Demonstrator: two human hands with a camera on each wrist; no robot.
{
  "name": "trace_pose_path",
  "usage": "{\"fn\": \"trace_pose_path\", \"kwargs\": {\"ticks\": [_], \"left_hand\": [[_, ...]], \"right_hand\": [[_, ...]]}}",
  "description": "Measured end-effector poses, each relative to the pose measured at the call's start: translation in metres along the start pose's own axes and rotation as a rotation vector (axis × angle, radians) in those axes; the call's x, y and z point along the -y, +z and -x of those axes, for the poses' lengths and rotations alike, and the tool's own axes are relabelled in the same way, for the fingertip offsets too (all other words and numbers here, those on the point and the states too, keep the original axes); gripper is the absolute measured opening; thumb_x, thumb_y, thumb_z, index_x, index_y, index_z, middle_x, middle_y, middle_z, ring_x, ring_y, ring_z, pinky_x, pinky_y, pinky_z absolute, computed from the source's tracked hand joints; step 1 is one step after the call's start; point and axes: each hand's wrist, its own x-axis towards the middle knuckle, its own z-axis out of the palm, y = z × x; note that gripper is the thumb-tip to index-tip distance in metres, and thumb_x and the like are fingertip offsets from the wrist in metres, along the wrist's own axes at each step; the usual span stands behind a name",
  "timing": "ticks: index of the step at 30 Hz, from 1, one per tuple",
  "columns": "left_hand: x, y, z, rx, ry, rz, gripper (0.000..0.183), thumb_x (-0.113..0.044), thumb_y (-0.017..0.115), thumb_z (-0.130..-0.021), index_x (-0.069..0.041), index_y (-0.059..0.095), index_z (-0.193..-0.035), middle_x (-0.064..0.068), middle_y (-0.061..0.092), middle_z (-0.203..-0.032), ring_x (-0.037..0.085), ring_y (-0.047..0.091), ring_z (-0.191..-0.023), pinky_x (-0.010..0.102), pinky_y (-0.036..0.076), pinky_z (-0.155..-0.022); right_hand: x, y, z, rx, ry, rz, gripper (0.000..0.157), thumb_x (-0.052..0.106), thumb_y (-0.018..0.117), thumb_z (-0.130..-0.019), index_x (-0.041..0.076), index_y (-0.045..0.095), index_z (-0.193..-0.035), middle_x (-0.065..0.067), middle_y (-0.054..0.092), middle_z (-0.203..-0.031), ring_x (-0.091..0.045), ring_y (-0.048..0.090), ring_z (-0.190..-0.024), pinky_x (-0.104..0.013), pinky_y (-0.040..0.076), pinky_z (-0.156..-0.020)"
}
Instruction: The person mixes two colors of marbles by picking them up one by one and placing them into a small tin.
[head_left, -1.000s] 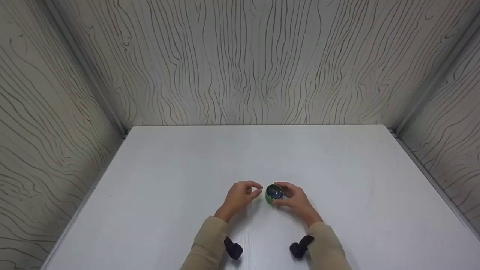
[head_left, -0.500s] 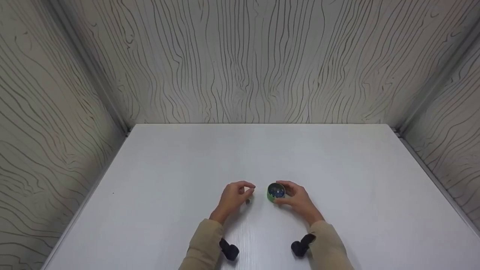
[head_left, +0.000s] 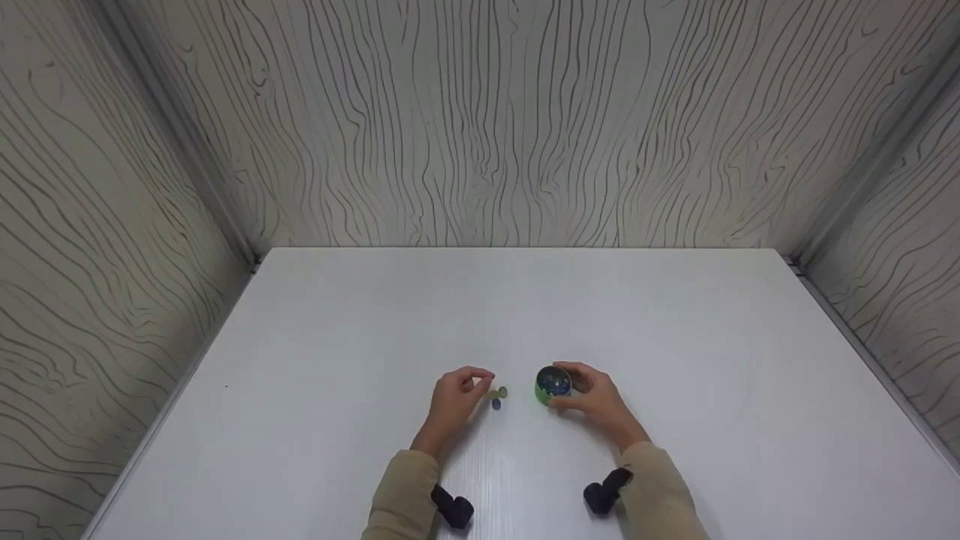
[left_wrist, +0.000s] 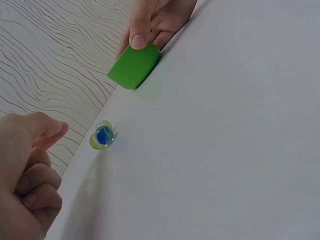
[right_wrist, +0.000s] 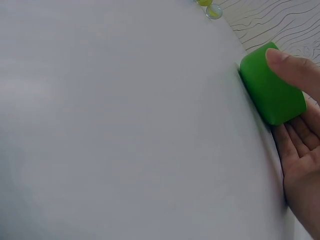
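Observation:
My right hand (head_left: pixel 598 399) holds a small green round cup (head_left: pixel 542 392) from its right side, thumb at the near side. The cup's mouth shows dark with bluish, shiny spots; what lies inside is too small to tell. To the cup's left, several glass marbles lie close together on the white table: a blue marble (head_left: pixel 496 403) and yellow-green marbles (head_left: pixel 503 391). Just left of them is my left hand (head_left: pixel 453 397), index finger and thumb bent toward each other, the other fingers curled in. Nothing shows between its fingers in the left wrist view, where the clear marble with blue (left_wrist: pixel 104 135) sits apart.
The white tabletop (head_left: pixel 360 322) spreads around both hands. Beyond its far edge rises a wall with a wood-grain pattern (head_left: pixel 480 135), with similar panels on both sides. A black wrist-camera mount (head_left: pixel 454 510) hangs by each sleeve.
My left hand has drawn back to the left, away from the cup, and the marbles have come into sight beside its fingertips. My right hand and the cup have hardly moved.

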Motion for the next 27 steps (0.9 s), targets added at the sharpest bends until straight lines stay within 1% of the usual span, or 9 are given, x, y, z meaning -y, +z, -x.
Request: {"fn": "trace_pose_path", "kwargs": {"ticks": [4, 8, 10, 11, 14, 17, 19, 24, 27], "left_hand": [[0.006, 0.0005, 0.0021, -0.011, -0.034, 0.033, 0.019, -0.019, 0.064, -0.092, -0.004, 0.073, -0.1, -0.006, 0.036, -0.062, 0.002, 0.032, -0.056, 0.017, 0.029, -0.055], [0.0079, -0.0005, 0.0035, -0.002, -0.089, 0.064, 0.021, -0.02, 0.064, -0.091, -0.005, 0.073, -0.102, -0.005, 0.039, -0.066, 0.006, 0.036, -0.062, 0.019, 0.031, -0.059], [0.0081, -0.0003, 0.0028, 0.005, -0.104, 0.064, 0.021, -0.021, 0.064, -0.091, -0.006, 0.073, -0.102, -0.005, 0.04, -0.067, 0.008, 0.037, -0.063, 0.02, 0.032, -0.059], [0.0081, -0.0002, 0.0023, 0.012, -0.108, 0.054, 0.021, -0.022, 0.064, -0.091, -0.006, 0.073, -0.103, -0.004, 0.044, -0.069, 0.008, 0.039, -0.065, 0.02, 0.032, -0.061], [0.0069, 0.0012, 0.0005, 0.029, -0.116, 0.008, 0.02, -0.022, 0.065, -0.089, -0.009, 0.073, -0.102, -0.005, 0.045, -0.069, 0.009, 0.04, -0.066, 0.021, 0.033, -0.061], [0.0063, 0.0025, 0.0004, 0.043, -0.098, -0.048, 0.019, -0.023, 0.065, -0.087, -0.011, 0.074, -0.1, -0.007, 0.042, -0.064, 0.009, 0.038, -0.062, 0.021, 0.032, -0.06], [0.0061, 0.003, 0.0015, 0.05, -0.093, -0.072, 0.019, -0.023, 0.066, -0.086, -0.012, 0.074, -0.099, -0.009, 0.036, -0.059, 0.008, 0.035, -0.058, 0.021, 0.031, -0.059], [0.0064, 0.0026, 0.0035, 0.061, -0.103, -0.087, 0.019, -0.024, 0.066, -0.086, -0.014, 0.074, -0.099, -0.009, 0.036, -0.059, 0.008, 0.036, -0.058, 0.021, 0.032, -0.061], [0.0076, 0.0013, 0.003, 0.066, -0.103, -0.106, 0.019, -0.024, 0.065, -0.086, -0.015, 0.074, -0.1, -0.009, 0.036, -0.059, 0.008, 0.035, -0.057, 0.021, 0.032, -0.06]], "right_hand": [[-0.0005, -0.0005, 0.0005, 0.015, -0.003, -0.009, 0.068, 0.015, 0.081, -0.075, 0.002, 0.051, -0.135, -0.021, 0.051, -0.141, -0.038, 0.048, -0.134, -0.046, 0.035, -0.113], [0.0003, -0.0011, 0.0014, 0.017, 0.003, -0.015, 0.069, 0.016, 0.081, -0.075, 0.002, 0.051, -0.136, -0.021, 0.049, -0.143, -0.037, 0.047, -0.135, -0.046, 0.035, -0.113], [0.0006, -0.0016, 0.0019, 0.014, -0.001, -0.012, 0.068, 0.015, 0.081, -0.075, 0.002, 0.051, -0.135, -0.021, 0.05, -0.142, -0.037, 0.047, -0.135, -0.046, 0.035, -0.113], [0.0004, -0.002, 0.0019, 0.013, -0.003, -0.009, 0.068, 0.015, 0.081, -0.075, 0.002, 0.051, -0.135, -0.021, 0.05, -0.142, -0.038, 0.047, -0.134, -0.046, 0.036, -0.113], [0.0015, -0.0023, 0.0023, 0.006, -0.003, -0.007, 0.067, 0.014, 0.081, -0.075, 0.002, 0.052, -0.135, -0.021, 0.051, -0.141, -0.037, 0.048, -0.134, -0.047, 0.036, -0.112], [0.0022, -0.0018, 0.0019, 0.0, 0.0, -0.005, 0.067, 0.015, 0.081, -0.075, 0.003, 0.052, -0.134, -0.02, 0.052, -0.14, -0.037, 0.049, -0.133, -0.047, 0.036, -0.112], [0.002, -0.0012, 0.0014, -0.003, 0.003, 0.001, 0.066, 0.015, 0.081, -0.075, 0.003, 0.053, -0.134, -0.02, 0.052, -0.14, -0.037, 0.049, -0.133, -0.047, 0.036, -0.112], [0.0008, -0.0001, 0.0015, -0.009, 0.013, 0.017, 0.066, 0.016, 0.081, -0.074, 0.004, 0.054, -0.133, -0.019, 0.053, -0.139, -0.037, 0.05, -0.132, -0.048, 0.036, -0.112], [0.002, 0.0009, 0.0022, -0.007, 0.013, 0.004, 0.066, 0.016, 0.081, -0.075, 0.005, 0.053, -0.133, -0.019, 0.054, -0.139, -0.037, 0.05, -0.132, -0.049, 0.035, -0.112]]}}
